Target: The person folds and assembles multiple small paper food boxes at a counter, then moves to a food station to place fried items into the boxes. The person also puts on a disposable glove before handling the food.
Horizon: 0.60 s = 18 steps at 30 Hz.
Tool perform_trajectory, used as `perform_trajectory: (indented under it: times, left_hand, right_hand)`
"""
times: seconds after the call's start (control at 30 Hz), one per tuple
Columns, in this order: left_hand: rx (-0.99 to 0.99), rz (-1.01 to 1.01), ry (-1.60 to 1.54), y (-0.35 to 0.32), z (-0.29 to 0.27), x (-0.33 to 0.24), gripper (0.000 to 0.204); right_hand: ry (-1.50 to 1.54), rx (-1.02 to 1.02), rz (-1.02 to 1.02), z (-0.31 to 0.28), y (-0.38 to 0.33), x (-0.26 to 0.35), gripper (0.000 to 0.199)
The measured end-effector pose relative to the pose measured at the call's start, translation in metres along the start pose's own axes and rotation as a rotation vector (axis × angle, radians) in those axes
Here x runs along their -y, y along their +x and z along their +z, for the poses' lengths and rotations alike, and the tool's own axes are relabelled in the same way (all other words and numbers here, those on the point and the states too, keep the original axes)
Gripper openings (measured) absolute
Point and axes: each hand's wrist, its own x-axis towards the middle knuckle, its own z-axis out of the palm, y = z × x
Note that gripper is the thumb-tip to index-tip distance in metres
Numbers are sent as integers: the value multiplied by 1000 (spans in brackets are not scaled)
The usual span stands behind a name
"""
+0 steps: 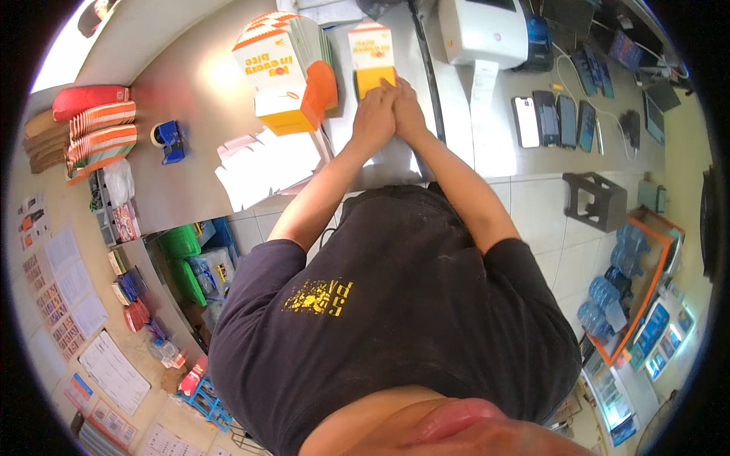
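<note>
On the metal counter a white, orange and yellow paper carton [372, 47] lies in front of me, its yellow end toward my hands. My left hand [375, 114] rests on that near end, its fingers bent onto the yellow part. Right beside it, touching it, my right hand [407, 110] closes on the carton's right near corner. The fingertips of both hands are partly hidden. Just to the left stands a stack of folded cartons [277, 72] in the same print, with an orange flap [322, 85] sticking out on its right side.
White papers [266, 169] lie near the counter's front edge. A blue tape dispenser [172, 142] and stacked orange-striped packaging [103, 137] are at the left. On the right stand a white receipt printer [484, 32] with paper hanging out and several phones [546, 118] in a row.
</note>
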Motion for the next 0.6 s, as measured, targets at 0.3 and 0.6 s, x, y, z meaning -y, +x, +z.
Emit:
perform_trajectory:
  times: [0.3,0.6]
  left_hand:
    - [26,4,-89,-42,-66,-9,37]
    - [-167,-1023,304,-135,-105,83,83]
  right_hand:
    - [396,-108,192,-43,-91,-2,52]
    - [336,143,343,-101,-155,-16,39]
